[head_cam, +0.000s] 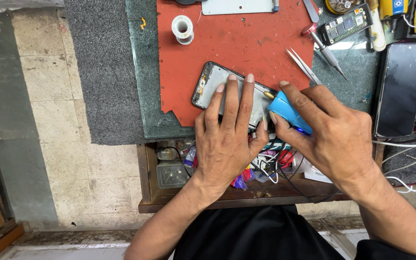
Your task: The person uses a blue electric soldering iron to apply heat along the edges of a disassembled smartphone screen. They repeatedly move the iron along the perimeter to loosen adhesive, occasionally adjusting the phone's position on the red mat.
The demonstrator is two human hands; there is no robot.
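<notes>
Lying on the red mat (227,43), the opened phone frame (208,84) (black-rimmed, silvery inside) is pressed flat by the left hand (227,139), fingers slightly spread; the right hand (333,135) pinches a blue brass-tipped tool (287,111) at its edge.

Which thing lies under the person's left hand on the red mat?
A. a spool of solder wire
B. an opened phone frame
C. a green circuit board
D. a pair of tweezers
B: the left hand lies flat on the opened phone frame on the red mat, while the right hand holds a blue tool to the frame's edge.
</notes>
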